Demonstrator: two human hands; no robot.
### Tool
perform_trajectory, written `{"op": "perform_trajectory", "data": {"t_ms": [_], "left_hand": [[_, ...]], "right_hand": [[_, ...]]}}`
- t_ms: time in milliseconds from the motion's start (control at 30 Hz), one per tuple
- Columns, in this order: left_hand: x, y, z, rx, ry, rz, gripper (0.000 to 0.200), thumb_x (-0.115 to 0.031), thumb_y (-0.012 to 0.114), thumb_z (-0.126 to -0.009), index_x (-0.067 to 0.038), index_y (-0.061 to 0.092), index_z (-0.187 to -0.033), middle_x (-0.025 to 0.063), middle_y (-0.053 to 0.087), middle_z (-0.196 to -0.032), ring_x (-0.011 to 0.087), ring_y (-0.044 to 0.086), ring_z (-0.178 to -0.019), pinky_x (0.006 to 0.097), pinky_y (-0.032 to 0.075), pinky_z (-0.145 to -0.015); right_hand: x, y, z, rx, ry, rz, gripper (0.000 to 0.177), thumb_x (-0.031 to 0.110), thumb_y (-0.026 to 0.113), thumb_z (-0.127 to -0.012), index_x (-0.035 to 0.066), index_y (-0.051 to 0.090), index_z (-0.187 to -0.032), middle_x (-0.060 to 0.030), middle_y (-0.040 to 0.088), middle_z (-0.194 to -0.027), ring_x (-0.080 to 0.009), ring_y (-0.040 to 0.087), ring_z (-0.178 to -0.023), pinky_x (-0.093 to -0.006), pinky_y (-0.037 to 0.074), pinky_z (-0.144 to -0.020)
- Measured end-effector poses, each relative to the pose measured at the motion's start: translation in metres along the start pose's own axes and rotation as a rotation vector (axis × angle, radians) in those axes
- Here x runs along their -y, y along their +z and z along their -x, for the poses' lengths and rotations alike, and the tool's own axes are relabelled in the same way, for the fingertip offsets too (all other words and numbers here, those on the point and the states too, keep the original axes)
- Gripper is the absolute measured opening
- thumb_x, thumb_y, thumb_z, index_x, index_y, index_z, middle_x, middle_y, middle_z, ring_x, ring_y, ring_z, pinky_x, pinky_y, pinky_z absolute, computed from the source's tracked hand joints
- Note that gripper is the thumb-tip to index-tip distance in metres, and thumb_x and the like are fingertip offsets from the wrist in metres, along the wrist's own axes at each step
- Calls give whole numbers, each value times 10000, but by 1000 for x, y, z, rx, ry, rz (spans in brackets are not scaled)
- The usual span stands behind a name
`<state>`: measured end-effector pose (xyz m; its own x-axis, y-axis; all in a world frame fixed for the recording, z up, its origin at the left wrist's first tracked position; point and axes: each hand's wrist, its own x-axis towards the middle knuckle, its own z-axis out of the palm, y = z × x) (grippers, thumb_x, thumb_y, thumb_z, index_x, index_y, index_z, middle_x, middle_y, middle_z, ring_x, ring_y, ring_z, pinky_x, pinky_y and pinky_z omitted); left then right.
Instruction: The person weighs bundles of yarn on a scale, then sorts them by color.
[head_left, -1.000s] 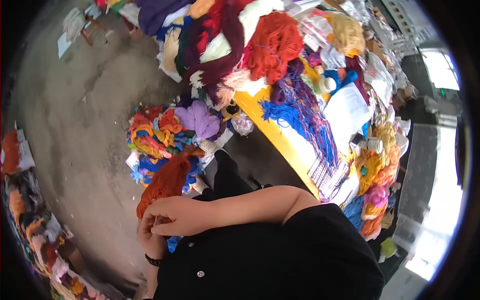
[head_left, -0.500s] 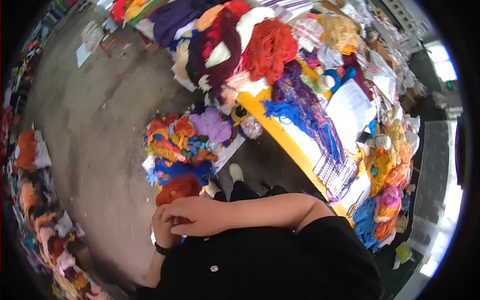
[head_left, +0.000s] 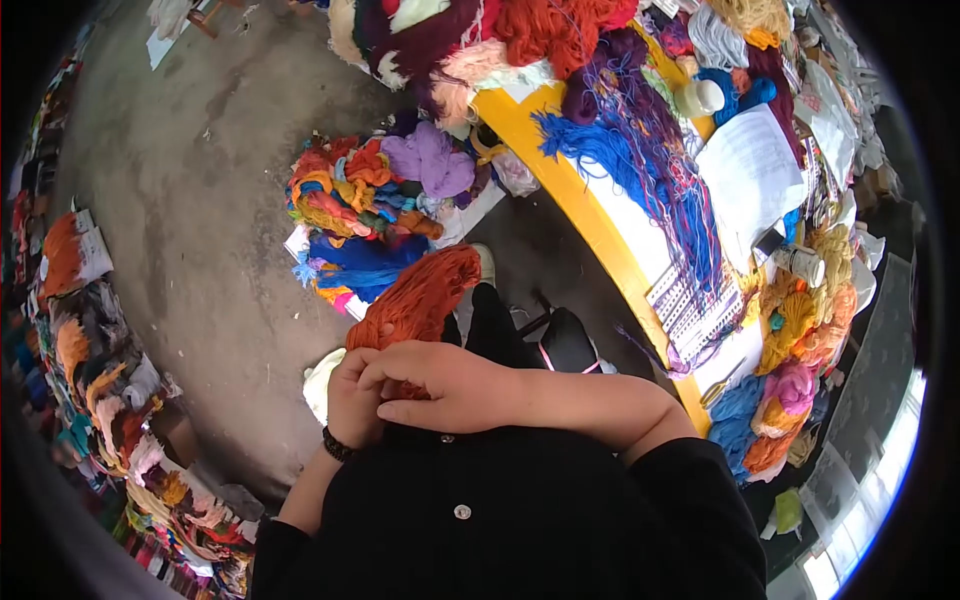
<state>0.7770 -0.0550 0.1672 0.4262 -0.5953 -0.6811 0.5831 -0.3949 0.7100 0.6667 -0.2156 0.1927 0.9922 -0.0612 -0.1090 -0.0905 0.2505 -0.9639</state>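
Observation:
A rust-red skein of yarn (head_left: 425, 290) stretches forward from in front of my body, its far end over my shoe. My left hand (head_left: 355, 402), with a dark bracelet at the wrist, is closed on the near end of the skein. Across it from the right comes my right hand (head_left: 440, 382), its fingers curled over the same end and touching the left. A bit of rust-red yarn shows beneath the right hand. The right fingertips are partly hidden.
Piled skeins (head_left: 350, 190) and blue yarn (head_left: 365, 268) lie on the floor ahead. To the right, a yellow-edged table (head_left: 575, 235) bears yarn, papers (head_left: 750, 170), a white jar (head_left: 699, 98) and scissors (head_left: 722, 385). More yarn (head_left: 130, 420) lines the left side.
The rust-red skein now reaches farther forward and to the right, and more of it shows. My hands stay together near my body. The view has tilted and shifted.

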Motion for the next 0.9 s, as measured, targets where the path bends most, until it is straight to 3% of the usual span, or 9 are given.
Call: {"op": "perform_trajectory", "data": {"t_ms": [633, 733, 800, 833, 900], "left_hand": [[13, 35, -30, 48, -140, -164, 31, -50, 556, -901, -43, 572, -875, -8, 573, -686, 55, 500, -581, 189, 401, -538], [24, 29, -33, -39, -213, -75, 35, -32, 549, -897, -36, 584, -902, 1, 591, -742, 59, 530, -643, 192, 431, -598], [31, 23, -33, -60, -118, -22, 47, -31, 550, -902, -33, 589, -930, 9, 601, -817, 64, 547, -726, 197, 444, -677], [32, 18, -32, -6, -120, -26, 75, -26, 544, -908, -26, 587, -970, 12, 602, -877, 69, 552, -791, 205, 444, -736], [34, 17, -33, 34, -128, -6, 87, -24, 543, -909, -21, 583, -987, 12, 601, -884, 73, 554, -783, 205, 446, -732]], "right_hand": [[-22, -40, 32, -68, -8, -74, 301, 134, 625, -867, 52, 553, -1147, -95, 570, -1002, -221, 577, -920, -334, 467, -803], [-31, -42, 32, -233, 147, -35, 232, 154, 625, -876, 35, 605, -1074, -102, 598, -908, -208, 606, -834, -309, 488, -732], [-51, -39, 31, -335, 315, -15, 211, 160, 625, -877, 31, 618, -1045, -109, 609, -881, -207, 613, -820, -310, 487, -720], [-62, -39, 31, -357, 349, 61, 211, 155, 622, -873, 25, 622, -1039, -124, 619, -901, -212, 617, -818, -312, 488, -719], [-79, -34, 34, -376, 410, 121, 216, 150, 619, -866, 21, 625, -1039, -140, 626, -919, -237, 620, -846, -326, 490, -745]]}}
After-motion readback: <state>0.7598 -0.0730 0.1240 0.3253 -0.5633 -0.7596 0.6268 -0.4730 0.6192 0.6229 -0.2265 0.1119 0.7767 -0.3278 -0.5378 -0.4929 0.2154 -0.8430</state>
